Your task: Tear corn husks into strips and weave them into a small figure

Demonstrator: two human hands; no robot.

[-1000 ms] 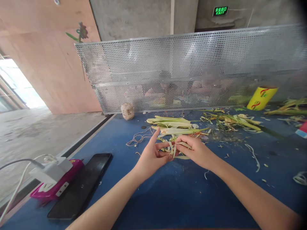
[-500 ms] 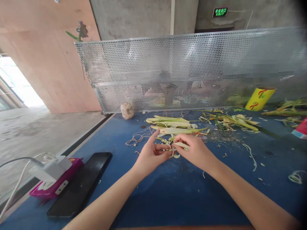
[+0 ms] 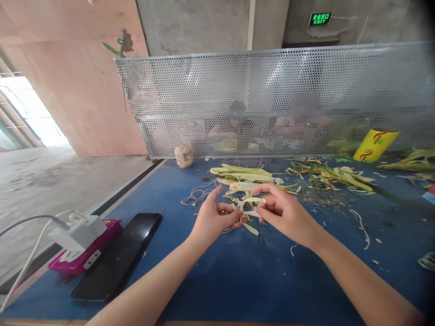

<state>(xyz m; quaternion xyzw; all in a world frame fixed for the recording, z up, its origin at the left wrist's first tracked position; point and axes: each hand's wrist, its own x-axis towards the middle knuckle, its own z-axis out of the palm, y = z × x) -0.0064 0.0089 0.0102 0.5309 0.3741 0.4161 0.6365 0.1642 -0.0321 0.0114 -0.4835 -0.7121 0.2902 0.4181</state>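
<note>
My left hand (image 3: 217,215) pinches a small bunch of pale husk strips (image 3: 251,229) between thumb and fingers. One strip's loose end hangs down to the right of the fingertips, over the blue table. With thumb and forefinger closed, my right hand (image 3: 284,215) grips the end of another pale strip (image 3: 250,213), which runs across to the left fingers. A further curved strip (image 3: 252,199) arches above it, near the right fingers. Just beyond the hands lie long yellow-green husks (image 3: 239,172) in a pile. The strips' far ends inside the left hand are hidden.
A black phone (image 3: 117,256) and a magenta power strip (image 3: 102,244) with a white charger (image 3: 79,233) sit at left. Twine (image 3: 197,194), a wrapped lump (image 3: 184,156), leafy scraps (image 3: 335,176) and a yellow roll (image 3: 375,145) lie farther back, before a perforated metal screen (image 3: 210,99).
My right hand has moved slightly right, away from the left, with the strip stretched between them. A strip end now hangs below the left fingertips. The view has shifted a little.
</note>
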